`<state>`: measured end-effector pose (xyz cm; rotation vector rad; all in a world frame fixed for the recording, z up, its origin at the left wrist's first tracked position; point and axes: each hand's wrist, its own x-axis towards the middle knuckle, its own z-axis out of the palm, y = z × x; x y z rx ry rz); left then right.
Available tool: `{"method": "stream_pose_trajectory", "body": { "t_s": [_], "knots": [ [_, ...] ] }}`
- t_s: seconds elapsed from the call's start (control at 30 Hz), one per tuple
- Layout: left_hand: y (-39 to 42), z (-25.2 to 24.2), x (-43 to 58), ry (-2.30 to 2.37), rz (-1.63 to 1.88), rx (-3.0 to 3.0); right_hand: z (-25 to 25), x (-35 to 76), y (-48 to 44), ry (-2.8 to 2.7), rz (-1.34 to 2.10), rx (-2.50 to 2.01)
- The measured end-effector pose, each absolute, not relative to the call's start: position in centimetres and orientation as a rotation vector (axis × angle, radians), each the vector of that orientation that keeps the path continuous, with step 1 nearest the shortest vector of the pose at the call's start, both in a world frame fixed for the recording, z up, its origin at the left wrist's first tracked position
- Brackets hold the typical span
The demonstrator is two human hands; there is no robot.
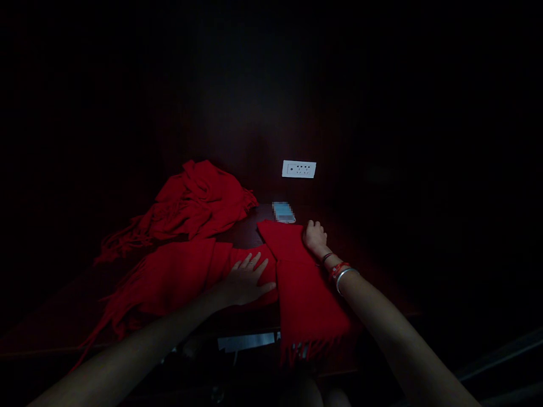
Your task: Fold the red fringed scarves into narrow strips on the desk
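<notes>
A red fringed scarf lies across the dark table, its right part turned so that a fringed end hangs over the front edge. My left hand rests flat on the cloth near the middle, fingers spread. At the far right edge of the scarf my right hand is closed, its fingers curled on the cloth's border; bracelets circle that wrist. Whether the left and right parts are one piece I cannot tell. Behind on the left sits a crumpled heap of red fringed cloth.
A phone with a lit screen lies just beyond the scarf. On the dark wall behind is a white socket plate. Below the table's front edge a pale flat object shows. The surroundings are very dark.
</notes>
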<state>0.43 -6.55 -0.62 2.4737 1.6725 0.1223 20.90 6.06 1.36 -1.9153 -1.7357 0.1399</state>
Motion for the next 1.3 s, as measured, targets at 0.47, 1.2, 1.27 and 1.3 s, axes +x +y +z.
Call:
{"method": "stream_pose_trajectory", "body": {
  "t_s": [0.47, 1.2, 1.27, 1.3],
  "knots": [
    [-4.8, -0.5, -0.2, 1.788, 0.129, 2.517, 3.1, 12.0, 1.6, -2.454, -0.220, -1.715],
    [-8.2, 1.3, -1.5, 1.780, 0.023, 2.368, 1.5, 14.5, 1.4, -2.558, 0.523, -1.485],
    [-8.2, 1.4, -2.7, 1.809, 0.004, 2.347, 1.7, 15.6, 1.6, -2.611, 0.649, -1.410],
    [-8.1, 1.3, -3.4, 1.819, -0.018, 2.333, 1.8, 16.3, 1.7, -2.633, 0.686, -1.364]
  ]
}}
